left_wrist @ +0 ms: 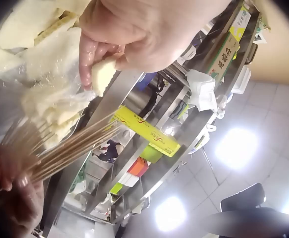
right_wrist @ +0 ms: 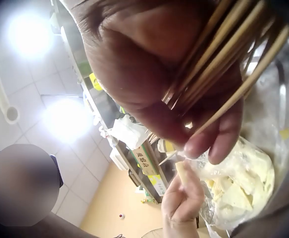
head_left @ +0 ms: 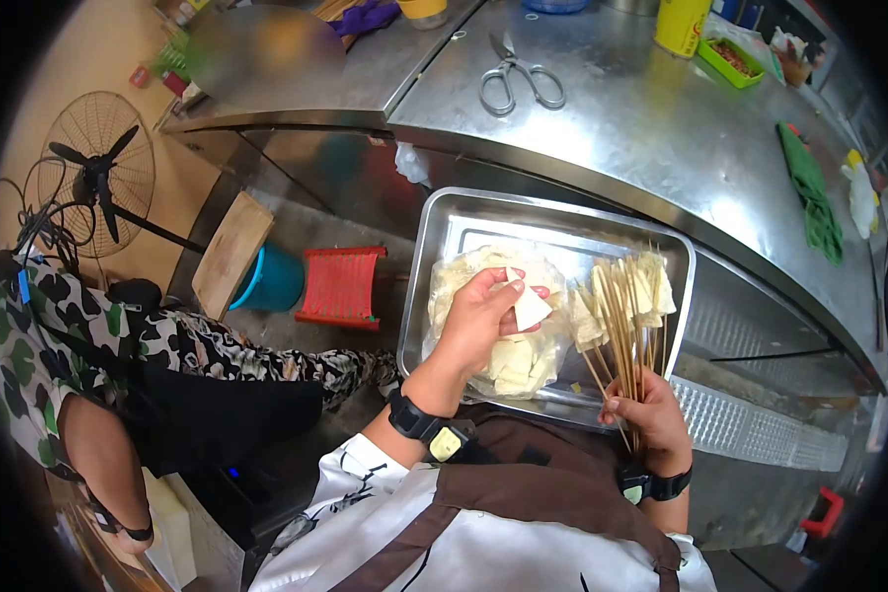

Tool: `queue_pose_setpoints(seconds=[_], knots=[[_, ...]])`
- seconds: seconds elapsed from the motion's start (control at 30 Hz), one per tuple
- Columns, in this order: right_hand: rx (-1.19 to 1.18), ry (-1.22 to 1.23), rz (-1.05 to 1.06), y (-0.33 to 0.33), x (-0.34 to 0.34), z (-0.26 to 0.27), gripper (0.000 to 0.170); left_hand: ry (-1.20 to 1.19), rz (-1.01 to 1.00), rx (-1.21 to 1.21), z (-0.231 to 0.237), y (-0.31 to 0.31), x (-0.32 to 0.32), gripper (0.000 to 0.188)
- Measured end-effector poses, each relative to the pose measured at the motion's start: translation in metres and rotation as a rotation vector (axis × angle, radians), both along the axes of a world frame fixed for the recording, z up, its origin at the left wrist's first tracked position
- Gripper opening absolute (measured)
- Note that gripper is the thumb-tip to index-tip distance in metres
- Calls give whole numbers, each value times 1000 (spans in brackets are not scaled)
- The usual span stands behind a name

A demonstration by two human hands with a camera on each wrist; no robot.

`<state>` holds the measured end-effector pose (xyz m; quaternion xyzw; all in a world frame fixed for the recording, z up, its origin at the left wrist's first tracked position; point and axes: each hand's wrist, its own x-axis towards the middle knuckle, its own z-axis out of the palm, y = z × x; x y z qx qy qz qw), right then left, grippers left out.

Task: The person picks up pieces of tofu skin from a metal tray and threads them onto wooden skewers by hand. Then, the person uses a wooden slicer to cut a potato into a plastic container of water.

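Left hand: above the bag, fingers bent and drawn in to the thumb, a narrow gap between them filled by one pale triangular piece, pinched, its flat face turned upward in the head view. Right hand: fingers curled round the lower lengths of a bundle of thin wooden skewers, thumb lying across them, no wide gap; the upper ends bear pale threaded pieces over the right part of the tray. One stray skewer slants apart from the main bunch. Clear plastic bag: in the left part of the tray, spread wide, filled with loose pale pieces, many flat and some three-cornered. Metal tray: rectangular, rimmed, just in front of the wearer's brown apron. Steel counter, beyond the tray: metal scissors, handles spread; yellow can; green dish with small reddish contents; green cloth near the right end. Floor, left: red stool; blue bucket beside a wooden board. Far left: standing fan; a second person in camouflage clothing.
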<state>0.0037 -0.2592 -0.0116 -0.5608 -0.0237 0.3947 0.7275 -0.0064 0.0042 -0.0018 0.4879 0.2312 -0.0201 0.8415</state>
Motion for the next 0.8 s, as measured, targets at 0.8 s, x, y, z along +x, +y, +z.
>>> queue_pose_setpoints(seconds=[0.8], knots=[[-59,-36,34,-8,-4,-16,14,-198,14,-186,-5,2,3,34]])
